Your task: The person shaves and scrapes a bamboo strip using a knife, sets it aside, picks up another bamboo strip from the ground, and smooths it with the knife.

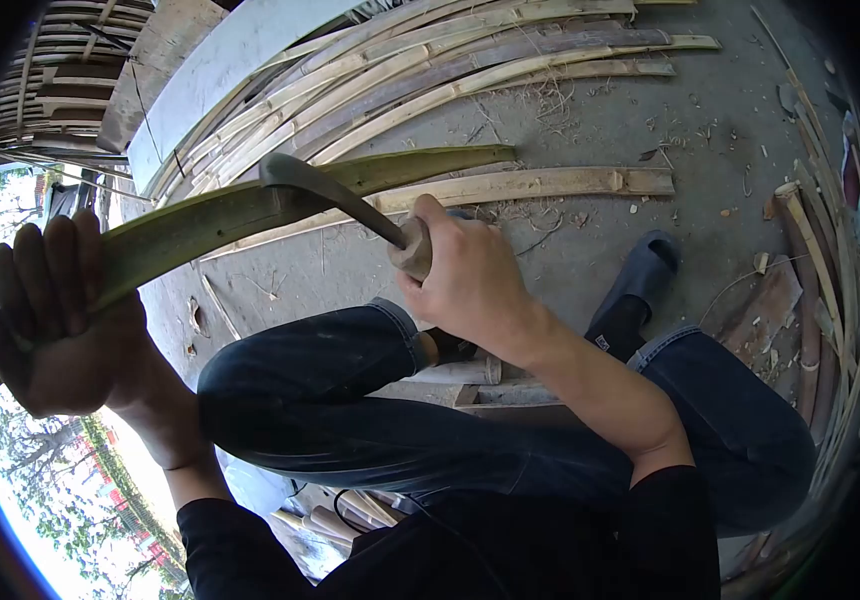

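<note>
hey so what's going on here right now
Someone sitting low is working on a long green strip, which looks like split bamboo. The left hand grips it near one end, and the right hand holds a knife by its wooden handle, the curved blade at the strip. More strips lie on the floor beyond, with thin scraps scattered around.
</note>
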`<state>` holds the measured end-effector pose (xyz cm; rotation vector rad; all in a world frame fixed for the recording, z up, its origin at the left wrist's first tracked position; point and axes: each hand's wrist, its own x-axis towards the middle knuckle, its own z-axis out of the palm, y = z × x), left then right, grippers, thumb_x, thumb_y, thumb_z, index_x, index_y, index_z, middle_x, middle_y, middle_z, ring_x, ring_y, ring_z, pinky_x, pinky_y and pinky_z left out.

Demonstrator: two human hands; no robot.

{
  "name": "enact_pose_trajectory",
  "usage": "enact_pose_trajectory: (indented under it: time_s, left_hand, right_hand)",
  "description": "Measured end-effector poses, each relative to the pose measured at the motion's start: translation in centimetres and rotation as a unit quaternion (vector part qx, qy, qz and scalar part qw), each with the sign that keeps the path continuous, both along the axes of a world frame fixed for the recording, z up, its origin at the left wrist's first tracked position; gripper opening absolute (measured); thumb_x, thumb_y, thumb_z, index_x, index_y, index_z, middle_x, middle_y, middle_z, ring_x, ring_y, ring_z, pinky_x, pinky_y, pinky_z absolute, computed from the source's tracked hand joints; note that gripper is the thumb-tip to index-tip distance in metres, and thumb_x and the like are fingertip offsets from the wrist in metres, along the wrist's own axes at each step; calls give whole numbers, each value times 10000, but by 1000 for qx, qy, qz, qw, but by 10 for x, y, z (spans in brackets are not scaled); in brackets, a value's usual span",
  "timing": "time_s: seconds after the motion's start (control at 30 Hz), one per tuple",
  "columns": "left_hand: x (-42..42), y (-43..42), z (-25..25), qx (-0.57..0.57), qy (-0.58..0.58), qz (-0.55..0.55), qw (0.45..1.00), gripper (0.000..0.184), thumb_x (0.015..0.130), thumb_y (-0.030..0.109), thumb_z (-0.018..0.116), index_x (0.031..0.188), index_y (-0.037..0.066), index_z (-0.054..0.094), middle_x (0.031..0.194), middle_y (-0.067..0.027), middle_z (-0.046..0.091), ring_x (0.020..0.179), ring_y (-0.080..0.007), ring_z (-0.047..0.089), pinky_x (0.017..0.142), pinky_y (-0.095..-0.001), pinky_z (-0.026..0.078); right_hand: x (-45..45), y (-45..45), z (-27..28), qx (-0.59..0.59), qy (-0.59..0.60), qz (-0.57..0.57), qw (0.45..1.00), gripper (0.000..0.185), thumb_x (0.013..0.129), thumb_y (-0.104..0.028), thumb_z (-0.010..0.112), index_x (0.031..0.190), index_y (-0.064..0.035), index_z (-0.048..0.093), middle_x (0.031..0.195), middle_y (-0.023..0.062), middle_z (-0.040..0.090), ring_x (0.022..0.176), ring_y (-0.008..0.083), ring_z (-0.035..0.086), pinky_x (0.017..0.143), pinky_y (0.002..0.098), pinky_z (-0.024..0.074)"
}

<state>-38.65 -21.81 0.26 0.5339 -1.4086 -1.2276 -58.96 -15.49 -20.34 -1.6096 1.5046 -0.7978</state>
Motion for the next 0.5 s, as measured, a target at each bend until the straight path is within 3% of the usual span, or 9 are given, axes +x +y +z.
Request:
enact_pose_trajectory:
  time_s: [0.1, 0.17, 0.23, 0.3, 0.4, 0.47, 0.5]
  left_hand:
    - [-3, 4, 1, -12, 12, -17, 1000, 351, 968, 290, 432, 641, 189, 355, 559, 38, 315, 488, -83, 285, 571, -253, 289]
    - [-5, 5, -2, -15, 6, -26, 1000, 354, 977, 299, 420, 647, 190, 355, 553, 42, 310, 486, -81, 292, 564, -245, 285]
    - [3, 2, -1, -2, -12, -15, 1000, 361, 971, 300, 433, 636, 192, 352, 554, 41, 314, 487, -78, 297, 565, -245, 290]
    - [6, -5, 1, -4, -2, -27, 1000, 373, 965, 303, 446, 622, 195, 347, 551, 42, 315, 488, -78, 302, 569, -243, 292]
    - [7, -13, 1, 4, 11, -21, 1000, 373, 951, 288, 463, 612, 199, 336, 542, 45, 298, 482, -80, 286, 568, -245, 282]
    - [12, -22, 0, 21, 28, -20, 999, 375, 938, 274, 472, 604, 202, 317, 535, 50, 271, 483, -80, 271, 562, -245, 265]
    - [18, -26, -2, 20, 27, -20, 999, 375, 938, 274, 472, 604, 202, 317, 535, 50, 271, 483, -80, 271, 562, -245, 265]
  right_hand:
    - [-27, -17, -86, 59, 94, -90, 990, 449, 749, -147, 695, 1100, 76, 526, 818, 289, 653, 805, 443, 662, 759, 474, 533]
    - [-40, -15, -84, 94, 105, -76, 987, 463, 742, -150, 690, 1103, 91, 529, 833, 301, 650, 829, 449, 660, 769, 476, 530]
    - [-22, 2, -41, 36, 22, -27, 999, 486, 737, -169, 726, 1089, 104, 532, 814, 286, 663, 820, 434, 677, 785, 462, 548]
    - [-4, 10, -10, -18, -90, 29, 995, 448, 715, -169, 721, 1061, 62, 556, 770, 277, 657, 737, 453, 665, 719, 483, 552]
    - [-2, 2, -54, -14, -86, 18, 996, 422, 715, -165, 718, 1044, 50, 563, 799, 268, 666, 771, 443, 672, 748, 481, 547]
    - [-13, -1, -101, 35, 20, -59, 997, 417, 719, -173, 720, 1041, 43, 565, 836, 259, 675, 813, 422, 680, 785, 480, 540]
    - [-14, 0, -99, 33, 19, -59, 997, 417, 719, -173, 720, 1041, 43, 565, 836, 259, 675, 813, 422, 680, 785, 480, 540]
